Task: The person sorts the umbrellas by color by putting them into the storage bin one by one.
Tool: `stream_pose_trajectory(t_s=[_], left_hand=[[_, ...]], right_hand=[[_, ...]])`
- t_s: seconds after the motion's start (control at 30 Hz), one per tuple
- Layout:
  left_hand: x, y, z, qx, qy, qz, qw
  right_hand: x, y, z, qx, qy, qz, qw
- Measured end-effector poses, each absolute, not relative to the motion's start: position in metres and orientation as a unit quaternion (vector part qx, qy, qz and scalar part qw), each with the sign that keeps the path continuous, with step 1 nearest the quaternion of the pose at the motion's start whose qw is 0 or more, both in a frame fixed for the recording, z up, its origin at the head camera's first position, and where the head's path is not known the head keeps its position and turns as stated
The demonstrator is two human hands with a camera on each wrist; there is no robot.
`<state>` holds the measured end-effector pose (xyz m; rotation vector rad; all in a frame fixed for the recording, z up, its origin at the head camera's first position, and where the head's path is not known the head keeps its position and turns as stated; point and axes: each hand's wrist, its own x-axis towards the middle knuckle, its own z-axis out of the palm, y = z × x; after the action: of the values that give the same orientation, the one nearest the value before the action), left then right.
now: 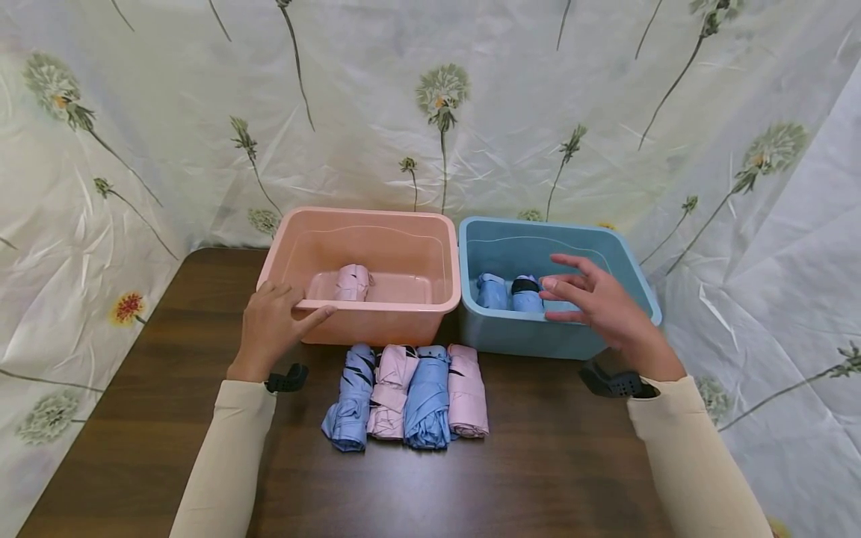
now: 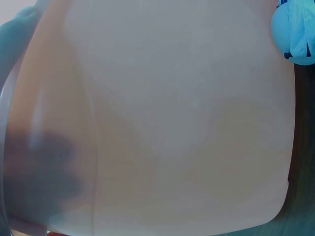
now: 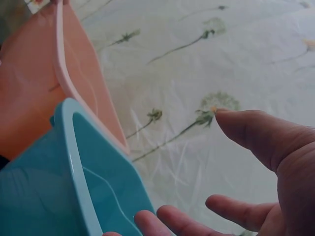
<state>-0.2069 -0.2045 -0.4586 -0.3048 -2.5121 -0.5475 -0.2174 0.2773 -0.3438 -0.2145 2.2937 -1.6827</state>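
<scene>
Here, the left hand pinches the near-left rim of the pink bin, one pink umbrella inside; the right hand, fingers spread, hovers at the blue bin holding two blue umbrellas. Four rolled umbrellas lie nearer on the tabletop.

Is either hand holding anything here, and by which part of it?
The left hand holds the pink bin by its rim, at the near left corner. The right hand, by the blue bin, holds nothing.
</scene>
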Motion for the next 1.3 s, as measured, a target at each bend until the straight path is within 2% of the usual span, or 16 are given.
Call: stream_pose_trajectory(t_s=[0.47, 1.07, 1.3], left_hand=[[-0.207, -0.205, -0.458, -0.118, -0.932, -0.205, 0.274], [-0.208, -0.206, -0.461, -0.128, -0.925, -0.199, 0.297], [-0.207, -0.206, -0.459, -0.125, -0.928, -0.198, 0.288]], right_hand=[[-0.193, 0.267, -0.356, -0.114, 0.794, -0.581, 0.14], [-0.171, 0.25, -0.395, -0.106, 0.784, -0.58, 0.196], [-0.169, 0.246, -0.414, -0.087, 0.789, -0.568, 0.219]])
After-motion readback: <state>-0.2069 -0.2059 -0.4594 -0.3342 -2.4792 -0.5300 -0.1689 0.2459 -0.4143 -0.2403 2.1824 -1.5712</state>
